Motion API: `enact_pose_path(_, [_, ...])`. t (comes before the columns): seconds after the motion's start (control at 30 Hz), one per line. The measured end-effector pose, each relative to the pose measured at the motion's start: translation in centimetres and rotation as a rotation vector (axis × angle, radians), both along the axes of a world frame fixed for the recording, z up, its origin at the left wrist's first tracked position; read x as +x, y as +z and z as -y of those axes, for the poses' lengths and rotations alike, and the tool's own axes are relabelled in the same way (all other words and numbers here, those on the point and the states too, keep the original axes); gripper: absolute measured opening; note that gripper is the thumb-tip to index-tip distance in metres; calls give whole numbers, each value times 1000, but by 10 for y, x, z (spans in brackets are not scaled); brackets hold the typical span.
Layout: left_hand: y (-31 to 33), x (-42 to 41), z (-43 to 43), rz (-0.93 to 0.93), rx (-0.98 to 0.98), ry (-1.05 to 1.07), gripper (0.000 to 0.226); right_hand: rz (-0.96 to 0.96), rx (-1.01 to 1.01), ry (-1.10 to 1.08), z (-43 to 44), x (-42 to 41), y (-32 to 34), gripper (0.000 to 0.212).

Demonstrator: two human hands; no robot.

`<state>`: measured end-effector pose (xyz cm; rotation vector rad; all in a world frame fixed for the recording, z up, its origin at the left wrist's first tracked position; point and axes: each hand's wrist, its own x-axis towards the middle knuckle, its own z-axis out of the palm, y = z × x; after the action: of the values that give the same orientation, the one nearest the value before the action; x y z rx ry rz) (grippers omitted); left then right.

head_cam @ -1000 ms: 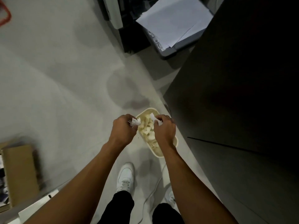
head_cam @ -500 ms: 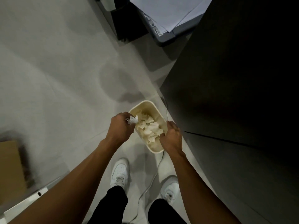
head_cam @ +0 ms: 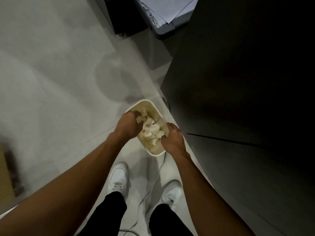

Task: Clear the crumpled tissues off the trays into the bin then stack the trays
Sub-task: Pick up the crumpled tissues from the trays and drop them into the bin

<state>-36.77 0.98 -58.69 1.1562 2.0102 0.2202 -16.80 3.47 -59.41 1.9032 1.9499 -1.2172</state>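
A cream rectangular bin stands on the floor by my feet, filled with crumpled white tissues. My left hand reaches into its left side with fingers curled downward around a crumpled tissue at the fingertips. Over the bin's right rim hangs my right hand, fingers loosely curled down among the tissues, and I see nothing held in it. No trays are in view.
A dark cabinet rises close on the right of the bin. A white cable runs along the floor between my white shoes. A grey machine with papers stands further back. A blurred cardboard box sits at left.
Both hands have sunk lower into the bin. My right hand let go of its tissue about a second ago; my left hand has carried its tissue down among the pile.
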Motion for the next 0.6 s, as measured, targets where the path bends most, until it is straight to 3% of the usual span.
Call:
enact_pose_path(0.27, [84,-8,31,24,2,-9,28,-3,-54,-26,7,1,89,58])
enact_pose_path(0.6, [281,20,21,113,125,-14,24,-155,46,-195,28,0,280,54])
